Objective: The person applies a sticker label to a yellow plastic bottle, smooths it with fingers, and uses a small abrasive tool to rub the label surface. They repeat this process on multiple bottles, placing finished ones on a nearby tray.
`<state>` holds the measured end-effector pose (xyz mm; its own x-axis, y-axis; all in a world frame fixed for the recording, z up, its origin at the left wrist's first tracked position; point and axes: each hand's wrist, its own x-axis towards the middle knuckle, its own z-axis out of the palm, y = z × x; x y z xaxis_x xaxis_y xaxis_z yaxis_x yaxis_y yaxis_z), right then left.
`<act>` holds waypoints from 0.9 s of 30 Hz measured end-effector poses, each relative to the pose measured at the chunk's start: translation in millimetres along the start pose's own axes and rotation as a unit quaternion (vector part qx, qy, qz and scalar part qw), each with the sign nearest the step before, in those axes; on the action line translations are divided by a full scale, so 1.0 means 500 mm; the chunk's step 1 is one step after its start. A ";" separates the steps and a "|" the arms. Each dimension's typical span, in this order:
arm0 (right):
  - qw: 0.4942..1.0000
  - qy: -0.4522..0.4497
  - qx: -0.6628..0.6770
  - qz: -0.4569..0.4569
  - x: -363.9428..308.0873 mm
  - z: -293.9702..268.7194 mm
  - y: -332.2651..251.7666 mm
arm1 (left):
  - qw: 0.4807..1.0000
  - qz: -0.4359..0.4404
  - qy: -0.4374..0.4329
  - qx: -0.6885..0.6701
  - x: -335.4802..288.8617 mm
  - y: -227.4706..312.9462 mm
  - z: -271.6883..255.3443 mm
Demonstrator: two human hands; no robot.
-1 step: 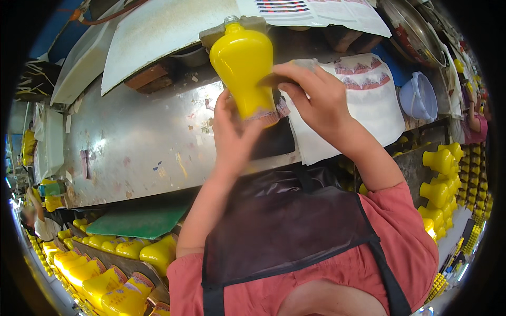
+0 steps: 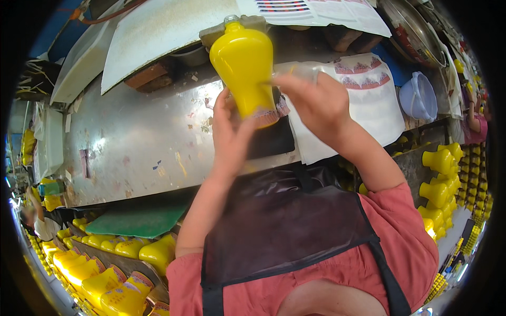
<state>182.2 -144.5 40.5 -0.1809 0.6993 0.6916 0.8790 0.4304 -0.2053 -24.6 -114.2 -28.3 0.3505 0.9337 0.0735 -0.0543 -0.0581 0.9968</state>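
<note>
My left hand [image 2: 230, 134] is wrapped round the lower part of a glossy yellow bottle [image 2: 243, 58]. The bottle lies tilted, its clear glass neck pointing away and resting at a grey block [image 2: 211, 35]. A purple-and-pink patterned transfer band [image 2: 265, 117] circles its base, and a loose flap sticks out on the right. Close to the bottle's right side is my right hand [image 2: 316, 102], smeared by motion. Its thumb and fingers pinch a small dark flat piece, mostly hidden by the fingers.
A metal-topped table [image 2: 132, 152] carries scraps and paint marks. White sheets [image 2: 363, 116] with patterned transfers lie to the right, beside a pale blue bucket [image 2: 418, 97]. Yellow bottles [image 2: 126, 297] stand in rows at lower left, near a green board [image 2: 139, 218]. More yellow bottles [image 2: 437, 195] are at right.
My right hand has shifted slightly and its fingers are more blurred. The bottle and my left hand stay almost where they were.
</note>
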 end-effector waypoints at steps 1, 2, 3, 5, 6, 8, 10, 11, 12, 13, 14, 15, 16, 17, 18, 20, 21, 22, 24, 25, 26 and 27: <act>0.997 -0.025 0.047 -0.050 -0.007 -0.001 -0.012 | 0.999 -0.012 -0.013 -0.029 0.000 -0.001 -0.007; 0.991 -0.027 0.091 -0.093 -0.017 -0.004 -0.025 | 1.000 -0.003 -0.007 -0.004 -0.001 -0.004 -0.010; 0.981 -0.035 0.133 -0.140 -0.027 -0.005 -0.038 | 1.000 0.007 -0.006 0.014 -0.001 -0.008 -0.014; 0.975 -0.067 0.151 -0.148 -0.049 -0.015 -0.056 | 0.998 0.025 0.000 0.049 0.000 -0.019 -0.018; 0.977 -0.111 0.161 -0.084 -0.057 -0.021 -0.061 | 0.997 0.038 0.018 0.067 0.001 -0.024 -0.017; 0.945 -0.125 0.261 0.151 -0.065 -0.027 -0.063 | 0.992 0.052 0.052 0.101 0.003 -0.031 -0.018; 0.928 -0.103 0.228 0.277 -0.067 -0.031 -0.063 | 0.991 0.046 0.053 0.118 0.008 -0.031 -0.026; 0.923 -0.147 0.241 0.262 -0.071 -0.029 -0.069 | 0.990 0.040 0.051 0.125 0.012 -0.029 -0.032; 0.914 -0.172 0.236 0.282 -0.075 -0.026 -0.080 | 0.989 0.054 0.037 0.133 0.016 -0.026 -0.041; 0.893 -0.227 0.232 0.311 -0.083 -0.022 -0.095 | 0.988 0.062 0.022 0.141 0.019 -0.022 -0.051; 0.870 -0.321 0.203 0.315 -0.089 -0.016 -0.103 | 0.987 0.064 0.008 0.147 0.022 -0.018 -0.060; 0.864 -0.339 0.196 0.318 -0.099 -0.012 -0.114 | 0.990 0.050 -0.002 0.130 0.024 -0.016 -0.067; 0.875 -0.315 0.188 0.314 -0.106 -0.005 -0.118 | 0.993 0.029 -0.011 0.110 0.025 -0.014 -0.074; 0.882 -0.302 0.191 0.307 -0.114 0.000 -0.122 | 0.996 0.009 -0.019 0.089 0.026 -0.014 -0.078; 0.881 -0.296 0.196 0.311 -0.120 0.006 -0.124 | 0.995 0.018 -0.008 0.101 0.029 -0.015 -0.080; 0.888 -0.267 0.207 0.311 -0.128 0.013 -0.123 | 0.991 0.036 0.010 0.125 0.037 -0.016 -0.080; 0.878 -0.281 0.215 0.323 -0.129 0.015 -0.120 | 0.986 0.049 0.019 0.156 0.037 -0.015 -0.078; 0.876 -0.279 0.221 0.327 -0.130 0.015 -0.118 | 0.980 0.061 0.029 0.187 0.037 -0.013 -0.074; 0.874 -0.271 0.230 0.331 -0.128 0.013 -0.117 | 0.944 0.125 0.086 0.294 0.028 -0.004 -0.064; 0.875 -0.264 0.234 0.332 -0.126 0.011 -0.119 | 0.904 0.175 0.133 0.367 0.016 0.003 -0.057; 0.876 -0.256 0.237 0.333 -0.125 0.009 -0.121 | 0.853 0.224 0.178 0.436 0.001 0.012 -0.049; 0.875 -0.265 0.230 0.335 -0.124 0.008 -0.124 | 0.856 0.231 0.156 0.435 -0.016 0.019 -0.041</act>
<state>137.0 -212.1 7.4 0.0202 0.9963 -0.0830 0.6176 -0.0777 -0.7826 -47.3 -114.8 -20.0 0.2052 0.7808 0.5902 0.6449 -0.5615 0.5185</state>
